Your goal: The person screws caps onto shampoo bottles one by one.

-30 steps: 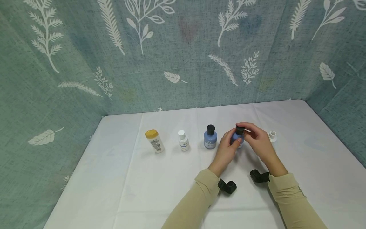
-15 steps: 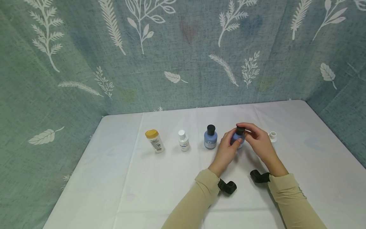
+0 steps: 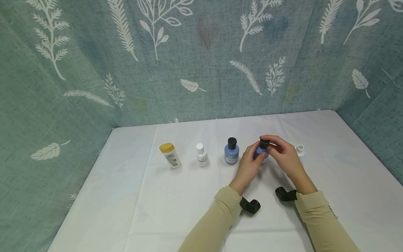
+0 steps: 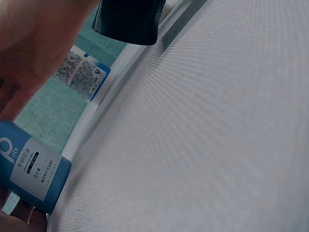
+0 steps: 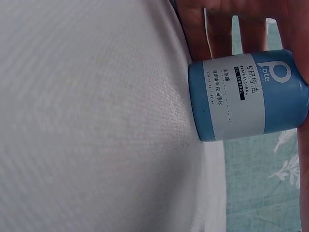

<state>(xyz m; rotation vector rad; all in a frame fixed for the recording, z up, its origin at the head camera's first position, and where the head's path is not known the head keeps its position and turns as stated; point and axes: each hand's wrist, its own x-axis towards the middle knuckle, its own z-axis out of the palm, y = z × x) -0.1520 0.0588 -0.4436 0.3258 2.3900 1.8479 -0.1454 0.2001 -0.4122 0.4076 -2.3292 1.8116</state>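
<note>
In the head view my left hand point(image 3: 247, 168) grips the body of a small blue bottle point(image 3: 260, 151) with a black cap point(image 3: 263, 143). The fingers and thumb of my right hand point(image 3: 289, 161) pinch that cap from above. Both wrist views show the blue bottle point(image 5: 241, 99) upright with its base on the white cloth and its printed white label point(image 5: 235, 99) facing me. A second blue bottle point(image 3: 231, 154), also black-capped, stands just left of my left hand. Partly behind my right hand is a white object point(image 3: 300, 149) with a round open top.
Further left stand a white bottle with a white cap point(image 3: 202, 156) and a white bottle with a yellow cap point(image 3: 171, 155). A white cloth point(image 3: 170, 206) covers the table. Green leaf-patterned fabric point(image 3: 201, 63) rises behind it. Black wrist cameras point(image 3: 251, 205) project between the forearms.
</note>
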